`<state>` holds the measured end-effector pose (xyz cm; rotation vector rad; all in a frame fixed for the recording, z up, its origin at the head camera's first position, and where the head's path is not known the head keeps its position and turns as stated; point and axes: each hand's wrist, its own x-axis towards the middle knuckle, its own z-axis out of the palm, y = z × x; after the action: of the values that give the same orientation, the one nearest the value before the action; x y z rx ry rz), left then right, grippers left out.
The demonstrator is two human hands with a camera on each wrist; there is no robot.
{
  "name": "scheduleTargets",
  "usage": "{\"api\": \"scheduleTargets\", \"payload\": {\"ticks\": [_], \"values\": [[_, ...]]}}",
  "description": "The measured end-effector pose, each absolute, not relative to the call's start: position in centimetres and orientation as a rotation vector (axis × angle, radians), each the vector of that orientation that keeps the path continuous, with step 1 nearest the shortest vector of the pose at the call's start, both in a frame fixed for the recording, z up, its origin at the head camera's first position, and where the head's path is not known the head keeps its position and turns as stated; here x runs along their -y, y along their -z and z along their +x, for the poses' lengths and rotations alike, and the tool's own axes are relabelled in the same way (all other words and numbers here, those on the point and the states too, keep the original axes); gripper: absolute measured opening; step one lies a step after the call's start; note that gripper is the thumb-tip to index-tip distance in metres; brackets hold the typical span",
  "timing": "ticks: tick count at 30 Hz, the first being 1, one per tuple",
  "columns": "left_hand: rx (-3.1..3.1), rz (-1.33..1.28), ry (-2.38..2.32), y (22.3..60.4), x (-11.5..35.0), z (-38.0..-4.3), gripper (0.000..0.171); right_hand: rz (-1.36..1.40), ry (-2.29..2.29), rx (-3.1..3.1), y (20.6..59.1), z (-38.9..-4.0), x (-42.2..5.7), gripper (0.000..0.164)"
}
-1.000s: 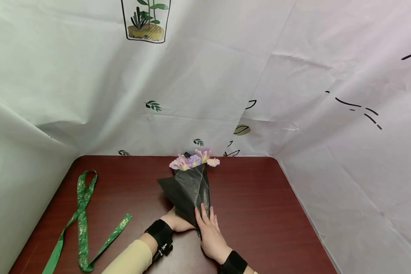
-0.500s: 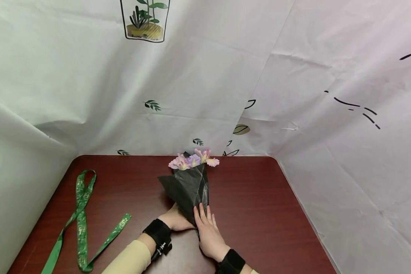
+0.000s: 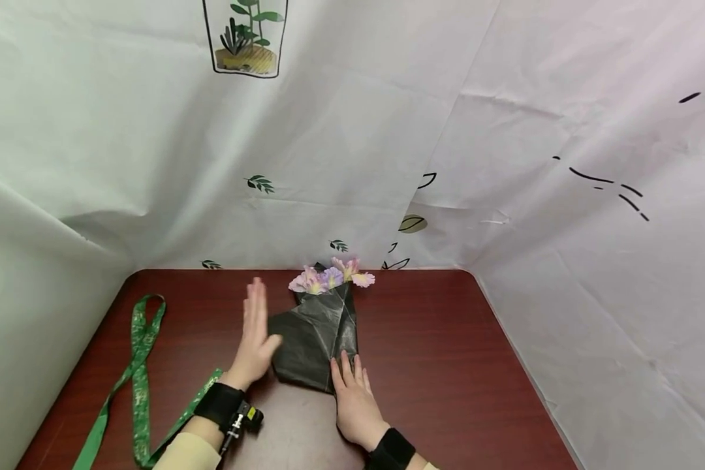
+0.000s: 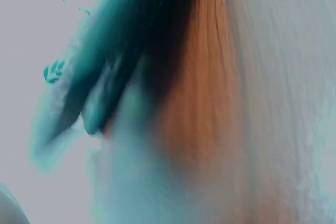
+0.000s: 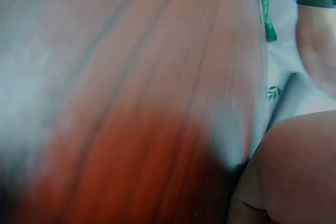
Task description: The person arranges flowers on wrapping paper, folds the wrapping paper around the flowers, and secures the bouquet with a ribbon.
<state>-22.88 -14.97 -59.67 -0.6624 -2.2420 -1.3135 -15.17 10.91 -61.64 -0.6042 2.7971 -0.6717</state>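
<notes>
Pink and purple iris-like flowers (image 3: 329,279) show above a sheet of black wrapping paper (image 3: 305,339) that lies on the table. My left hand (image 3: 255,346) is raised just left of the paper, fingers straight and together, the thumb pointing toward the paper's left edge. It holds nothing that I can see. With fingers spread flat, my right hand (image 3: 355,401) presses on the paper's lower right part. The left wrist view is badly blurred, with the dark paper (image 4: 142,24) crossing its upper part. In the right wrist view, part of my right hand (image 5: 294,171) fills the lower right corner.
A long green ribbon (image 3: 142,391) with pale lettering lies looped on the left of the reddish-brown table (image 3: 446,352). My left forearm passes over its end. A white printed cloth (image 3: 352,130) hangs behind and along both sides.
My left hand has come away from under the paper's lower left side and moved up and left. That paper flap now spreads out flatter. My right hand stays in place.
</notes>
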Motion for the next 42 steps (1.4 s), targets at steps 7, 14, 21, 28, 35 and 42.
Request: {"api": "scheduleTargets", "payload": {"ticks": [7, 14, 21, 28, 35, 42], "values": [[2.649, -0.981, 0.674, 61.2, 9.0, -22.0, 0.071, -0.570, 0.711, -2.803, 61.7, -15.2, -11.1, 0.082], [2.889, -0.967, 0.670, 63.4, 7.7, -21.6, 0.064, -0.547, 1.028, -2.705, 60.6, -15.9, -12.0, 0.081], [2.983, -0.959, 0.661, 61.8, 7.3, -21.4, 0.062, -0.677, 0.925, -2.912, 58.5, -22.4, -11.3, 0.066], [3.023, -0.953, 0.670, 61.8, 7.4, -20.6, 0.062, -0.625, 0.577, -2.817, 59.3, -27.8, -10.6, 0.076], [3.036, -0.940, 0.651, 63.5, 7.4, -21.0, 0.067, -0.454, 0.474, -2.870, 59.7, -29.8, -10.5, 0.073], [3.065, -0.970, 0.665, 64.1, 7.6, -21.5, 0.078, -0.367, 0.453, -2.877, 60.3, -30.6, -10.5, 0.076]]}}
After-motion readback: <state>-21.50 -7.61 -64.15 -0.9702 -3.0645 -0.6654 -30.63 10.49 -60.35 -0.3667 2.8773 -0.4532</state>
